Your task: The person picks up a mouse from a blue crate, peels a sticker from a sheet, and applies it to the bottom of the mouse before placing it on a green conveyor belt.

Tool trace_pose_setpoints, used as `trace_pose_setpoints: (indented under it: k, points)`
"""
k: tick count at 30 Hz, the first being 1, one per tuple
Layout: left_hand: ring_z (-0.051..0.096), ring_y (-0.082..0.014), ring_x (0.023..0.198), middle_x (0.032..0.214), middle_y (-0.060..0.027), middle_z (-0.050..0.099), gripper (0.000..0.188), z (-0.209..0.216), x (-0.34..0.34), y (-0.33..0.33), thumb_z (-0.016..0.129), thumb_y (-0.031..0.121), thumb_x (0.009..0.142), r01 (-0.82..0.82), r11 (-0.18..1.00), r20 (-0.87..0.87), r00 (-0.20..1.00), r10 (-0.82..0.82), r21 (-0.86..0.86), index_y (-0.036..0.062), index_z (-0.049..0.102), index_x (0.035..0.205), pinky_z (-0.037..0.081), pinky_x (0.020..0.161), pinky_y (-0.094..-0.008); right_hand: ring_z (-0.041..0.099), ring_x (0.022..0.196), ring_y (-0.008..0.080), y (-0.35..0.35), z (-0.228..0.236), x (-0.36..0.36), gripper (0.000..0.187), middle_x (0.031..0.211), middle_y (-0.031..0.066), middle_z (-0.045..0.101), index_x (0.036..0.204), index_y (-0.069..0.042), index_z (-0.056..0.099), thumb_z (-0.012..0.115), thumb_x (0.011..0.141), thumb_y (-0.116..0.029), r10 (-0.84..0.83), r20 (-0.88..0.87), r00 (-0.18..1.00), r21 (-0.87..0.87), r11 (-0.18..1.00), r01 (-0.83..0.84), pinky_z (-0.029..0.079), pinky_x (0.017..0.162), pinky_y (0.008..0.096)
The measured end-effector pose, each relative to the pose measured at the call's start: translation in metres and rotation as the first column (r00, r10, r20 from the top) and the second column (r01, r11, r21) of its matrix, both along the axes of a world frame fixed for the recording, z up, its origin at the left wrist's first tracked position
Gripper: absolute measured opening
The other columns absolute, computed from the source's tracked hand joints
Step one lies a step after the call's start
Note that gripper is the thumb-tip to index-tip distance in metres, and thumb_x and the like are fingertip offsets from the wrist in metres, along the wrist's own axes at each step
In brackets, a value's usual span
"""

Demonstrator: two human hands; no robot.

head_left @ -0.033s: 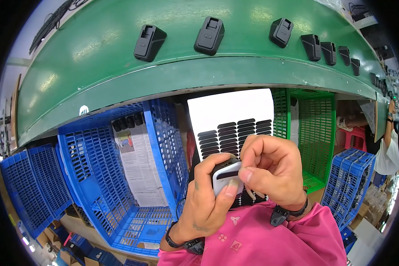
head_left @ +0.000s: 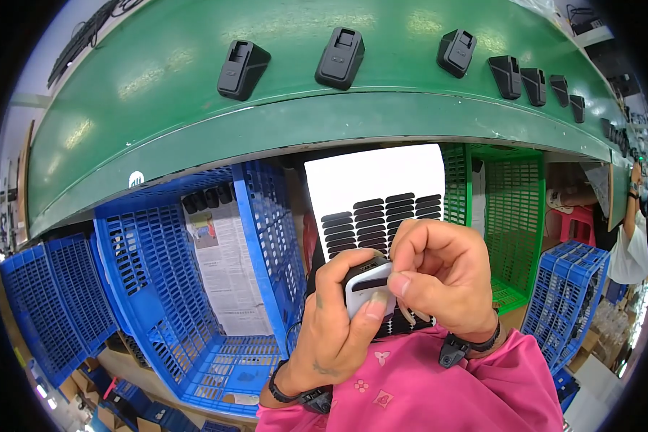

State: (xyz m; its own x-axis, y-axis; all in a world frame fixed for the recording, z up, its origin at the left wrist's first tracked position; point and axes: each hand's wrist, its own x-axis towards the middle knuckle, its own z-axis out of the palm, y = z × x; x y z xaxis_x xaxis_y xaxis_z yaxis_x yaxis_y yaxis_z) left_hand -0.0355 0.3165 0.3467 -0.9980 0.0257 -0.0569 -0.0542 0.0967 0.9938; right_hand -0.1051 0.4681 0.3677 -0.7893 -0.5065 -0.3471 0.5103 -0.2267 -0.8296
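Above my lap, my left hand [head_left: 333,320] is closed round a small black device with a pale grey face [head_left: 368,291] and a dark oblong window, thumb pressed on the face. My right hand [head_left: 446,277] is in a pinch at the device's upper right edge. Thumb and forefinger meet there; what they hold, if anything, is too small to make out. Under both hands lies a white sheet [head_left: 374,173] with rows of black oblong stickers, its lower part partly covered by my hands.
On the green bench [head_left: 165,72] stand several black wedge-shaped housings [head_left: 340,59]. A blue crate [head_left: 165,317] with newspaper and black parts is at left, a green crate [head_left: 507,230] at right. Another blue crate [head_left: 565,302] and a person's arm [head_left: 631,201] are farther right.
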Motion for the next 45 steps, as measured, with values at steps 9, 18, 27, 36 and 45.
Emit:
trace_pose_setpoints:
  k: [9, 18, 27, 36, 45]
  points:
    - [0.061, -0.0277, 0.082, 0.102, -0.0208, 0.057, 0.042, 0.001, 0.000, 0.000, 0.051, 0.013, 0.090, -0.006, 1.000, 0.026, 1.000, 0.005, 0.029, -0.0043, 0.035, 0.125, 0.048, 0.074, -0.0368, 0.053, 0.062, 0.0017, -0.001, -0.001, -0.001, 0.007, 0.072, 0.0007, 0.057, 0.084, 0.004, 0.055, 0.061, 0.081, 0.003, 0.011, -0.017, 1.000, -0.005, 1.000, -0.011, 0.041, 0.051, 0.0163]
    - [0.061, -0.0285, 0.083, 0.103, -0.0213, 0.057, 0.042, -0.001, 0.000, 0.001, 0.051, 0.014, 0.090, -0.033, 0.999, 0.017, 0.999, 0.033, -0.016, -0.0047, 0.036, 0.125, 0.048, 0.075, -0.0371, 0.056, 0.064, 0.0038, -0.006, 0.001, 0.000, 0.007, 0.073, 0.0022, 0.058, 0.084, 0.004, 0.055, 0.060, 0.080, 0.004, -0.036, -0.046, 0.998, 0.039, 0.999, 0.038, 0.045, 0.055, 0.0180]
    - [0.061, -0.0288, 0.080, 0.101, -0.0215, 0.057, 0.043, -0.001, -0.001, 0.002, 0.051, 0.012, 0.090, -0.033, 0.998, 0.007, 0.999, 0.034, -0.046, -0.0052, 0.035, 0.126, 0.048, 0.072, -0.0374, 0.058, 0.066, 0.0045, -0.008, -0.003, 0.002, 0.007, 0.074, 0.0027, 0.058, 0.084, 0.004, 0.054, 0.060, 0.081, 0.005, -0.066, -0.115, 0.991, 0.084, 0.994, 0.076, 0.048, 0.057, 0.0185]
    - [0.061, -0.0308, 0.083, 0.102, -0.0220, 0.057, 0.044, -0.002, -0.002, 0.001, 0.049, 0.017, 0.091, -0.051, 0.991, 0.023, 0.998, 0.054, -0.124, -0.0049, 0.035, 0.126, 0.048, 0.075, -0.0380, 0.057, 0.067, 0.0038, -0.014, -0.010, 0.003, 0.008, 0.076, 0.0020, 0.058, 0.087, 0.003, 0.053, 0.059, 0.082, 0.006, -0.107, -0.141, 0.984, 0.082, 0.989, 0.119, 0.048, 0.057, 0.0182]
    - [0.057, -0.0212, 0.086, 0.102, -0.0176, 0.056, 0.044, -0.003, -0.003, -0.003, 0.046, 0.019, 0.092, -0.068, 0.995, 0.161, 0.985, 0.056, 0.068, -0.0023, 0.033, 0.128, 0.047, 0.076, -0.0328, 0.057, 0.065, 0.0058, -0.011, -0.014, 0.006, 0.009, 0.079, 0.0043, 0.056, 0.094, 0.006, 0.053, 0.053, 0.085, 0.006, -0.119, -0.074, 0.990, 0.038, 0.992, 0.122, 0.046, 0.054, 0.0198]
